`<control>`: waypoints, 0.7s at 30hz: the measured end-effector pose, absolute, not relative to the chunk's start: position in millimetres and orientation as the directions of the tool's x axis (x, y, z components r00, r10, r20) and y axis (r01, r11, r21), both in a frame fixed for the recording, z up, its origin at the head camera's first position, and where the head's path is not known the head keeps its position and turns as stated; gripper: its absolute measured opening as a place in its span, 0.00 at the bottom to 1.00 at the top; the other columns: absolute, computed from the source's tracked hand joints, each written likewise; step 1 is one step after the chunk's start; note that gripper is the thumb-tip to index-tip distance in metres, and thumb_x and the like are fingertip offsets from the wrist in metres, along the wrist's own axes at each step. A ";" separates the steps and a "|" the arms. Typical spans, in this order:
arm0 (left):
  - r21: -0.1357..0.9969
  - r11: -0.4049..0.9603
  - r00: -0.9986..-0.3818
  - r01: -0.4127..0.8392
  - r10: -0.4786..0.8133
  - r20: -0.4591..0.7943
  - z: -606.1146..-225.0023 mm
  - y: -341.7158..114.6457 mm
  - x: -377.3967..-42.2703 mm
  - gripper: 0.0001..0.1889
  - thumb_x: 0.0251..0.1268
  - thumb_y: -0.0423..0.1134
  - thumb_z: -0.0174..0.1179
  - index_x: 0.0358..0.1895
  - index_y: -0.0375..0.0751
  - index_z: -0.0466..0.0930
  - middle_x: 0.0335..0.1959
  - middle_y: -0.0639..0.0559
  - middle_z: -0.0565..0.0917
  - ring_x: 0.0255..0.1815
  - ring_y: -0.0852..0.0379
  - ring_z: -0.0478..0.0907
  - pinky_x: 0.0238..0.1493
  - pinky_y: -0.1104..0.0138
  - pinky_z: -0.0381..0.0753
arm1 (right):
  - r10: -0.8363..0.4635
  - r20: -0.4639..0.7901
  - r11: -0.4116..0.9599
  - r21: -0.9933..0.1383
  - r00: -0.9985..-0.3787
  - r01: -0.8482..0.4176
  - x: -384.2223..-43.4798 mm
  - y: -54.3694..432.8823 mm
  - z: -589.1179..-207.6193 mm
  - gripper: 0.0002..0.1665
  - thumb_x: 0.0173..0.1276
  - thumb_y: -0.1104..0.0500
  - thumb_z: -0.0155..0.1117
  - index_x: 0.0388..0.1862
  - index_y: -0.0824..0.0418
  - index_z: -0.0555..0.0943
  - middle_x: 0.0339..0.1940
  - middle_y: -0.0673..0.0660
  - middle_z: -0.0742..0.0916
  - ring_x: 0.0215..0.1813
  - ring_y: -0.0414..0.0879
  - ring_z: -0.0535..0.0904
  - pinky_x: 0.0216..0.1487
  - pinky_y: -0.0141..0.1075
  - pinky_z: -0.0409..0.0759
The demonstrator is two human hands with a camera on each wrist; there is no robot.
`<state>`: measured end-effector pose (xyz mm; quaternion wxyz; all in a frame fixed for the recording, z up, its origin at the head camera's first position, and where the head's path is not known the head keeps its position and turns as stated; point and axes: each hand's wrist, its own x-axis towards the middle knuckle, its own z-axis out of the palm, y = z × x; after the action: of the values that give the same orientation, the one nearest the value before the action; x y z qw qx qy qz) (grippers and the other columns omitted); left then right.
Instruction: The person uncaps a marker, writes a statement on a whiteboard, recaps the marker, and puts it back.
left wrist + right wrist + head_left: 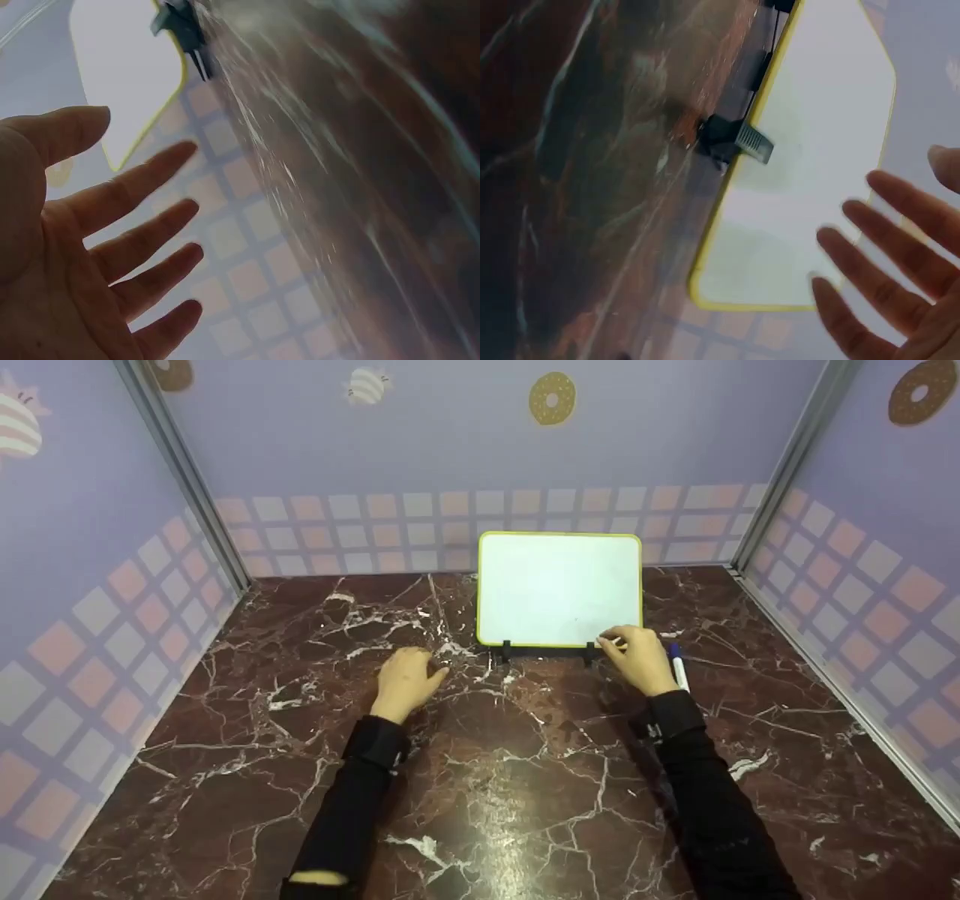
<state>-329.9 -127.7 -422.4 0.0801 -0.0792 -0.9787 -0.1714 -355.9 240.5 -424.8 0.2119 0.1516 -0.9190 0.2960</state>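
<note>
A small whiteboard (559,589) with a yellow rim stands upright on a black stand with clips (589,652). My right hand (637,658) is in front of its lower right corner. In the right wrist view the fingers (900,240) of that hand are spread and hold nothing, overlapping the board's surface. To the left of the board my left hand (407,682) hovers over the tabletop. Its fingers (142,236) are loosely extended and the palm is bare in the left wrist view. Just right of my right hand lies a white marker with a blue cap (679,667).
The dark red marbled table (480,780) reaches back to a purple wall with checked squares (382,532). Side walls with grey metal corner posts (787,465) close it in on the left and right.
</note>
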 end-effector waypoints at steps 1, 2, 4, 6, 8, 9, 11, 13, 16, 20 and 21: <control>0.376 0.906 -0.973 0.196 0.132 0.189 -421.0 -124.2 -333.9 0.20 0.69 0.49 0.60 0.52 0.36 0.83 0.56 0.38 0.83 0.60 0.41 0.78 0.63 0.49 0.75 | -0.144 0.491 0.761 -0.501 -0.859 -0.413 -358.3 244.1 -425.4 0.12 0.70 0.60 0.65 0.43 0.69 0.87 0.41 0.68 0.89 0.43 0.63 0.86 0.48 0.55 0.83; 0.435 0.876 -0.971 0.210 0.135 0.196 -420.0 -120.4 -338.8 0.18 0.68 0.47 0.61 0.51 0.36 0.83 0.53 0.38 0.84 0.57 0.41 0.80 0.60 0.50 0.77 | -0.130 0.497 0.742 -0.525 -0.858 -0.417 -360.8 247.7 -426.0 0.11 0.69 0.61 0.65 0.42 0.69 0.87 0.39 0.68 0.89 0.40 0.63 0.86 0.45 0.54 0.84; 0.567 0.793 -0.972 0.222 0.136 0.191 -418.6 -112.2 -349.1 0.17 0.68 0.43 0.62 0.53 0.35 0.81 0.51 0.37 0.85 0.53 0.40 0.82 0.57 0.52 0.79 | -0.090 0.506 0.710 -0.571 -0.858 -0.412 -367.5 254.9 -429.0 0.09 0.67 0.64 0.66 0.40 0.69 0.87 0.37 0.68 0.89 0.38 0.63 0.87 0.43 0.51 0.85; 0.687 0.696 -0.977 0.211 0.123 0.176 -419.5 -103.6 -359.7 0.17 0.68 0.39 0.61 0.56 0.33 0.78 0.53 0.36 0.84 0.54 0.41 0.82 0.58 0.53 0.79 | -0.027 0.495 0.681 -0.627 -0.868 -0.378 -374.3 260.7 -433.6 0.08 0.66 0.64 0.67 0.40 0.70 0.87 0.37 0.68 0.89 0.35 0.59 0.87 0.39 0.38 0.84; 0.760 0.621 -0.981 0.191 0.099 0.166 -423.5 -95.8 -369.9 0.19 0.69 0.36 0.59 0.59 0.31 0.75 0.54 0.35 0.83 0.56 0.40 0.81 0.60 0.53 0.79 | 0.053 0.472 0.652 -0.684 -0.880 -0.327 -380.6 264.8 -439.0 0.08 0.65 0.64 0.68 0.39 0.70 0.87 0.37 0.68 0.89 0.34 0.54 0.87 0.35 0.28 0.80; 0.785 0.595 -0.984 0.174 0.082 0.156 -426.0 -92.2 -374.3 0.20 0.70 0.35 0.59 0.61 0.30 0.74 0.55 0.34 0.82 0.57 0.39 0.81 0.60 0.53 0.78 | 0.094 0.460 0.640 -0.707 -0.883 -0.300 -383.5 266.0 -442.0 0.08 0.65 0.64 0.68 0.39 0.70 0.87 0.37 0.68 0.89 0.34 0.52 0.86 0.33 0.25 0.76; 0.806 0.574 -0.988 0.144 0.045 0.144 -432.1 -85.9 -383.3 0.21 0.70 0.34 0.58 0.63 0.29 0.72 0.56 0.33 0.82 0.58 0.39 0.80 0.62 0.54 0.78 | 0.179 0.437 0.612 -0.751 -0.882 -0.247 -388.6 267.7 -447.5 0.09 0.64 0.64 0.69 0.40 0.71 0.86 0.39 0.70 0.88 0.35 0.52 0.84 0.35 0.23 0.72; 0.808 0.576 -0.990 0.125 0.016 0.142 -438.3 -81.0 -391.7 0.22 0.71 0.33 0.57 0.64 0.28 0.71 0.58 0.32 0.81 0.58 0.39 0.80 0.62 0.54 0.77 | 0.250 0.406 0.587 -0.786 -0.879 -0.196 -392.5 268.5 -452.0 0.13 0.64 0.64 0.69 0.43 0.72 0.84 0.42 0.72 0.87 0.41 0.58 0.82 0.42 0.32 0.74; 0.807 0.581 -0.991 0.106 -0.009 0.137 -445.2 -74.7 -401.7 0.23 0.72 0.32 0.56 0.67 0.28 0.70 0.59 0.32 0.80 0.59 0.41 0.80 0.63 0.55 0.78 | 0.319 0.348 0.544 -0.829 -0.882 -0.130 -397.6 269.1 -457.2 0.21 0.65 0.63 0.67 0.53 0.74 0.78 0.49 0.75 0.82 0.51 0.66 0.77 0.52 0.45 0.72; 0.821 0.562 -0.992 0.101 -0.004 0.125 -449.3 -67.9 -410.2 0.24 0.72 0.30 0.55 0.69 0.30 0.70 0.59 0.33 0.81 0.60 0.42 0.80 0.63 0.57 0.78 | 0.339 0.239 0.503 -0.863 -0.910 -0.040 -402.3 269.3 -460.1 0.32 0.70 0.61 0.62 0.69 0.73 0.67 0.59 0.74 0.78 0.61 0.66 0.73 0.63 0.52 0.69; 0.823 0.559 -0.992 0.104 -0.001 0.126 -449.6 -66.3 -411.7 0.24 0.71 0.30 0.55 0.69 0.31 0.70 0.59 0.34 0.81 0.60 0.42 0.80 0.62 0.57 0.78 | 0.338 0.219 0.498 -0.867 -0.916 -0.023 -403.5 269.7 -460.4 0.33 0.71 0.61 0.60 0.71 0.73 0.65 0.62 0.74 0.77 0.63 0.66 0.72 0.66 0.51 0.69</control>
<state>-411.7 -66.3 -449.6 0.0559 -0.0292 -0.8812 -0.4686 -403.5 269.7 -460.4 0.1833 -0.0928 -0.8458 0.4923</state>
